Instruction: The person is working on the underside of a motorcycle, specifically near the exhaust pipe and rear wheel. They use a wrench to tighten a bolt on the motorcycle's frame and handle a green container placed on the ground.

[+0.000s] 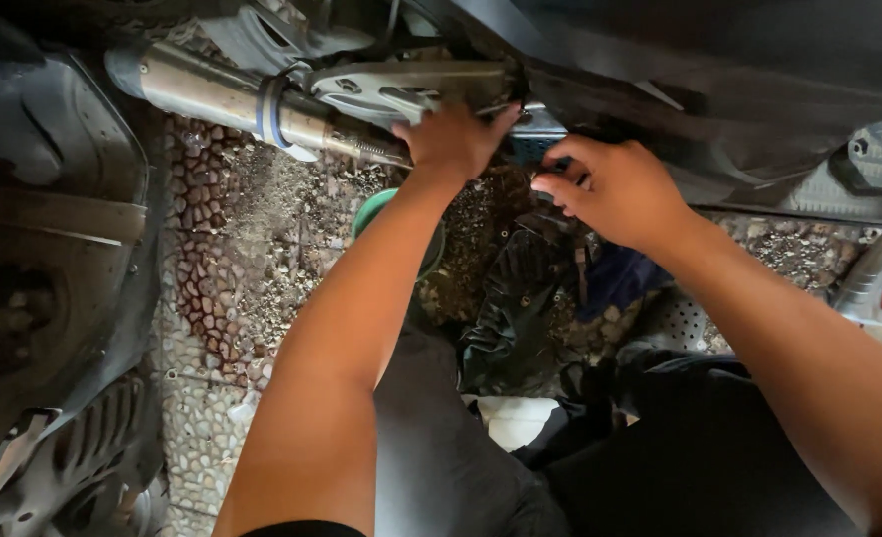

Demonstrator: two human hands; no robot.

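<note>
Overhead, left hand (453, 139) and right hand (615, 189) crowd the bracket (411, 88) edge.

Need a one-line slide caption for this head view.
Both hands, left hand and right hand, reach the car underside beside the exhaust pipe.

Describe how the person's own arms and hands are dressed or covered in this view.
Both are bare: the left hand and right hand wear no gloves, rings or watch. A dark sleeve edge shows only at the left upper arm.
</note>
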